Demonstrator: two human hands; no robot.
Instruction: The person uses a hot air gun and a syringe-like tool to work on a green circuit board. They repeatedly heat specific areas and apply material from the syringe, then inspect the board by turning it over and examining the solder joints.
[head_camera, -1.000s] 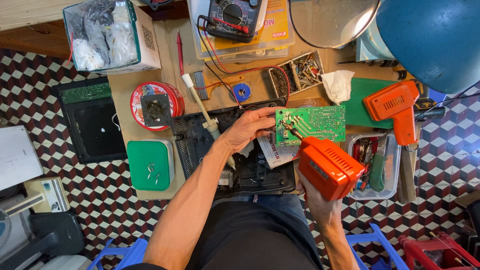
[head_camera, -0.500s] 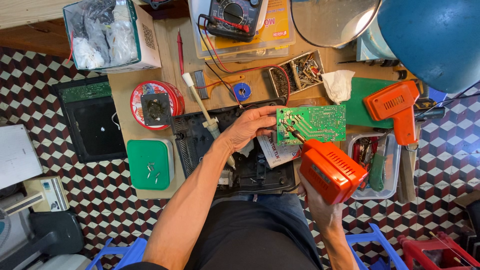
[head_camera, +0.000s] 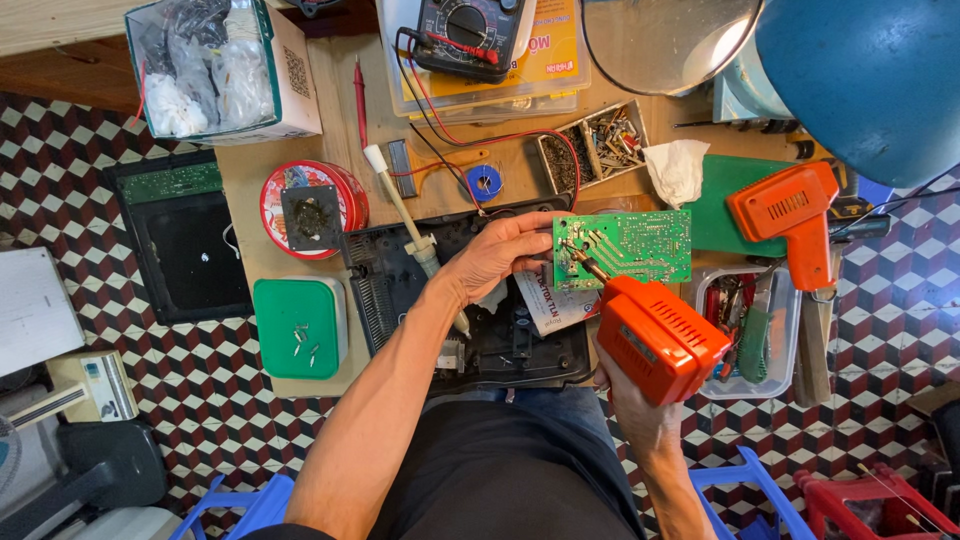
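My left hand (head_camera: 495, 255) grips the left edge of a green circuit board (head_camera: 625, 246), held flat above a black plastic casing (head_camera: 470, 320) on the wooden bench. An orange soldering gun (head_camera: 660, 335) is in my right hand (head_camera: 625, 395), mostly hidden beneath it. The gun's metal tip (head_camera: 585, 262) touches the board's lower left corner. A white-handled tool (head_camera: 410, 235) lies across the casing beside my left wrist.
A second orange soldering gun (head_camera: 790, 215) rests at the right above a clear tray of tools (head_camera: 755, 335). Around the bench: a red round tin (head_camera: 312, 208), green box lid (head_camera: 298, 328), multimeter (head_camera: 465, 35), parts tray (head_camera: 595, 145), blue lamp (head_camera: 870, 80), white tissue (head_camera: 678, 170).
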